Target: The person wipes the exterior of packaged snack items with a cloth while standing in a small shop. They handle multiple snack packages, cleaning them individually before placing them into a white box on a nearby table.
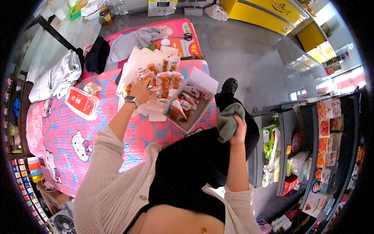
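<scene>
My left hand (139, 91), with a watch on its wrist, reaches over several clear packets of brown snack food (165, 80). Its fingers look spread and touch the packets at the left of the pile. These packets lie on an opened-out white box (127, 68). Right of the pile stands a white and grey box (194, 123) with its flap up, holding more such packets (189, 100). My right hand (239, 130) is closed round a grey-green cloth (231, 120) above my leg, to the right of that box.
A pink and blue patterned quilt (144, 130) lies under everything. On it are a red and white packet (82, 102), a crumpled beige tissue (92, 88), a grey cloth (130, 43) and black-handled scissors (187, 36). Stocked shelves (296, 140) stand at right, a yellow chest (265, 15) far right.
</scene>
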Available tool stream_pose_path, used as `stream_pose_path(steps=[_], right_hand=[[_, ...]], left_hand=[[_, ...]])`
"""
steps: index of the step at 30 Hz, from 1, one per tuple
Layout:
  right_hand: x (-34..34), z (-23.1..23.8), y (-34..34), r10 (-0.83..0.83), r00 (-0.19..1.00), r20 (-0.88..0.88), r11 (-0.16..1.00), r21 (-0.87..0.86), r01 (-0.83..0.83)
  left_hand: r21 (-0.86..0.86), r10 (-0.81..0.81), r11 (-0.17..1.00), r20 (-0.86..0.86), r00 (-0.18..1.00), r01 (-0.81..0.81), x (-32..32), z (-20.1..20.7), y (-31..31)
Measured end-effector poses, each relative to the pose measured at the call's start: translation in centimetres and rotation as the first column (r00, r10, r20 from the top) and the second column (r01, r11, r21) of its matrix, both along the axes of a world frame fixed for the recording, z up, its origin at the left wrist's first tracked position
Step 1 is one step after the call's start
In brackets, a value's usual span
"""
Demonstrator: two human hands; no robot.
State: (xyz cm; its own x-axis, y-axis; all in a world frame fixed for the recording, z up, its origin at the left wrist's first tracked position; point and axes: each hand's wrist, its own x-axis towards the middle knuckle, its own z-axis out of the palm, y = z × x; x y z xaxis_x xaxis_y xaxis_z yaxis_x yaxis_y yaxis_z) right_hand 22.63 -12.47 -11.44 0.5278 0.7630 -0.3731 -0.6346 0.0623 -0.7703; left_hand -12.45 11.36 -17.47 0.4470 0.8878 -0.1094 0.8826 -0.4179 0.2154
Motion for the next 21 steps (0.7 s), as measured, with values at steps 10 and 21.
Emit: stream_pose_path(steps=[10,21], right_hand=[[-3.7,10.9,5.3,0.006,0.755,0.655,0.998,0.039,-0.043],[-12.1,14.8,8.8,-0.076,-0.242,0.967,0.942,-0.010,-0.335]], left_hand=[[-0.666,0.819,0.569,0.509,-0.265,0.483,5.5,13.0,-8.0],[-0.499,0.715,0.614,0.680,-0.162,0.612,11.8,17.7,-8.8]])
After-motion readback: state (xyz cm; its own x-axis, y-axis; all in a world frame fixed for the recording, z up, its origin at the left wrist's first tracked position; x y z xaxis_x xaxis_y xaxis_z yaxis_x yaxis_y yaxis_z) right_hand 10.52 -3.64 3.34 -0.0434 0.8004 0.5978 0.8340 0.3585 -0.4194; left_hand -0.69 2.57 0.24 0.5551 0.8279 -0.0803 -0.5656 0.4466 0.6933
